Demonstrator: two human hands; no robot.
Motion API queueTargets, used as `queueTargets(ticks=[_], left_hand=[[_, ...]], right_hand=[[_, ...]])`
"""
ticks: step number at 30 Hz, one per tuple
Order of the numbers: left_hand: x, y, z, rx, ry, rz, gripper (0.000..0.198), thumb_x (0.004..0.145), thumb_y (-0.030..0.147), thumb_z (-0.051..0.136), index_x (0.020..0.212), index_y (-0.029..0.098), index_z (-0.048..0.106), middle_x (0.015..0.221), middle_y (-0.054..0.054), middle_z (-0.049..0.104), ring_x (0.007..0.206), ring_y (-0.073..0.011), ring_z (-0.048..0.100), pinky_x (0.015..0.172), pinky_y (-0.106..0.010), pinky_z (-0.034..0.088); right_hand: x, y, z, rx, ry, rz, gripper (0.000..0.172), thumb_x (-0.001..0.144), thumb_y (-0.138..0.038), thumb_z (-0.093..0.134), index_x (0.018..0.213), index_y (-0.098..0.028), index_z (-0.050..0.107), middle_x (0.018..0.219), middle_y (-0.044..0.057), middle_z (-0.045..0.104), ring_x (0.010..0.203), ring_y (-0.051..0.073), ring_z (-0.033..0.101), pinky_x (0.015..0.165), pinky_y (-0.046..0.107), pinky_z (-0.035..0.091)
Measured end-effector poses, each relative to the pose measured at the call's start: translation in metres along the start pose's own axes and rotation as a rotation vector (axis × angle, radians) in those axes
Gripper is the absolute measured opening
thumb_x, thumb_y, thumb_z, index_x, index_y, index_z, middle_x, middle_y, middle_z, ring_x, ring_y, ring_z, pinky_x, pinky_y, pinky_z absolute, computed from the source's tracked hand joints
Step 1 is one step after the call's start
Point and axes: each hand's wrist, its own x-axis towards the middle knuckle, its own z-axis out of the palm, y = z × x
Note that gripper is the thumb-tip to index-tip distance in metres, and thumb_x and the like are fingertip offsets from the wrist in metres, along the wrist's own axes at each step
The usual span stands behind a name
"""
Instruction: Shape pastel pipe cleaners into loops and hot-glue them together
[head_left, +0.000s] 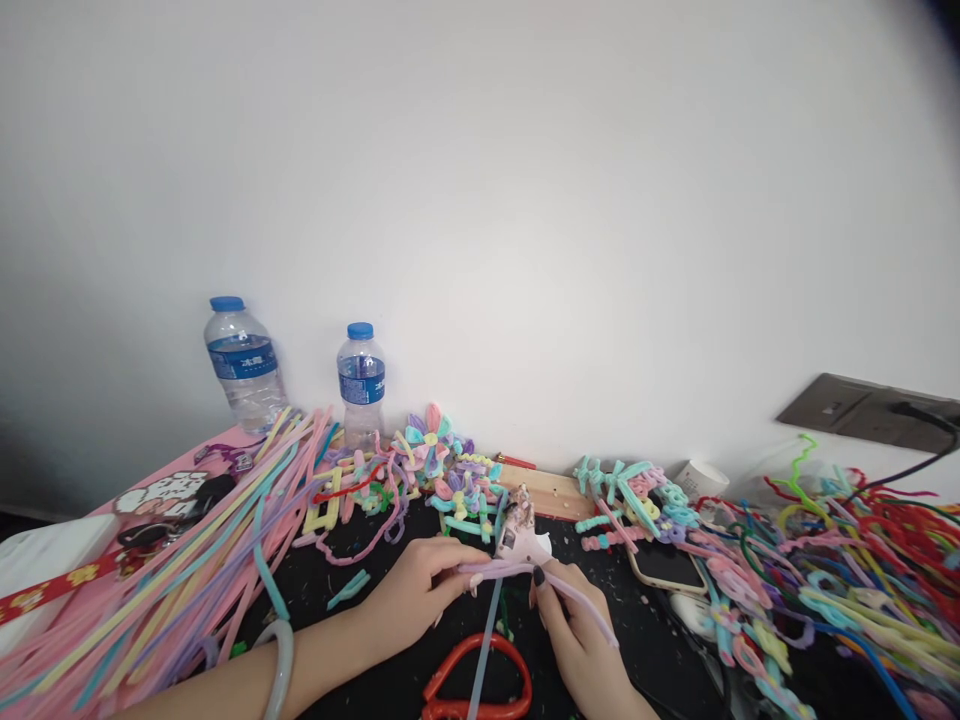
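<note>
A lilac pipe cleaner (pixel 484 569) stretches between my two hands, with one end (pixel 592 608) sticking out past the right one. My left hand (pixel 411 592) pinches it between thumb and fingertips. My right hand (pixel 574 632), with dark nail polish on the thumb, grips it on the other side. Just beyond the pipe cleaner lies a white glue gun (pixel 516 538), its nozzle end smudged brown. A translucent glue stick (pixel 487 630) runs from it toward me. Below it, red-handled scissors (pixel 517 668) rest on the black mat (pixel 397 655); their blades are out of view.
Long pastel pipe cleaners (pixel 202 560) are heaped at left. Two water bottles (pixel 361 385) stand against the wall. Finished pipe-cleaner shapes (pixel 442 475) line the back. At right are a phone (pixel 667 567), a white cup (pixel 703 480) and tangled coloured pipe cleaners (pixel 885 540).
</note>
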Motion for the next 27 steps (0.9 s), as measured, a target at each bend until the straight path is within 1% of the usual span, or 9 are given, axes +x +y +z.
queueTargets(ticks=[6, 13, 16, 21, 27], left_hand=[[0.0002, -0.0001, -0.0001, 0.006, -0.005, 0.013, 0.025, 0.084, 0.017, 0.051, 0.1, 0.019, 0.071, 0.08, -0.002, 0.067, 0.071, -0.0154, 0.057, 0.067, -0.023, 0.043], [0.0006, -0.0003, -0.0006, 0.019, -0.012, 0.015, 0.025, 0.085, 0.018, 0.051, 0.1, 0.019, 0.071, 0.082, -0.003, 0.068, 0.073, -0.0158, 0.058, 0.068, -0.023, 0.043], [0.0007, 0.0004, -0.0009, 0.023, -0.013, 0.012, 0.024, 0.085, 0.018, 0.052, 0.1, 0.019, 0.071, 0.083, -0.003, 0.069, 0.075, -0.0163, 0.059, 0.068, -0.023, 0.043], [0.0002, 0.0009, -0.0008, 0.02, -0.011, 0.007, 0.024, 0.085, 0.018, 0.051, 0.099, 0.02, 0.071, 0.081, -0.002, 0.067, 0.072, -0.0156, 0.058, 0.068, -0.023, 0.043], [0.0003, -0.0011, -0.0002, 0.032, -0.017, 0.017, 0.024, 0.084, 0.018, 0.051, 0.099, 0.019, 0.071, 0.081, -0.002, 0.068, 0.072, -0.0156, 0.057, 0.068, -0.023, 0.043]], right_hand=[[0.0014, 0.0001, -0.0004, -0.014, -0.018, 0.009, 0.031, 0.092, -0.02, 0.036, 0.065, -0.02, 0.051, 0.059, 0.0, 0.054, 0.055, 0.016, 0.051, 0.055, 0.026, 0.039], [0.0007, 0.0016, 0.0001, -0.001, 0.006, -0.018, 0.028, 0.092, -0.02, 0.037, 0.07, -0.019, 0.054, 0.06, 0.001, 0.056, 0.055, 0.016, 0.053, 0.055, 0.026, 0.04], [0.0005, 0.0012, -0.0005, -0.001, 0.008, -0.019, 0.029, 0.093, -0.021, 0.037, 0.069, -0.02, 0.054, 0.06, 0.0, 0.056, 0.055, 0.016, 0.053, 0.054, 0.025, 0.04], [0.0014, 0.0004, -0.0005, -0.02, 0.018, -0.017, 0.032, 0.094, -0.023, 0.036, 0.067, -0.02, 0.053, 0.059, 0.001, 0.056, 0.054, 0.016, 0.052, 0.054, 0.026, 0.041], [0.0004, 0.0011, 0.0007, -0.025, 0.022, -0.021, 0.031, 0.094, -0.024, 0.036, 0.068, -0.02, 0.054, 0.059, 0.0, 0.056, 0.054, 0.016, 0.052, 0.054, 0.026, 0.04]])
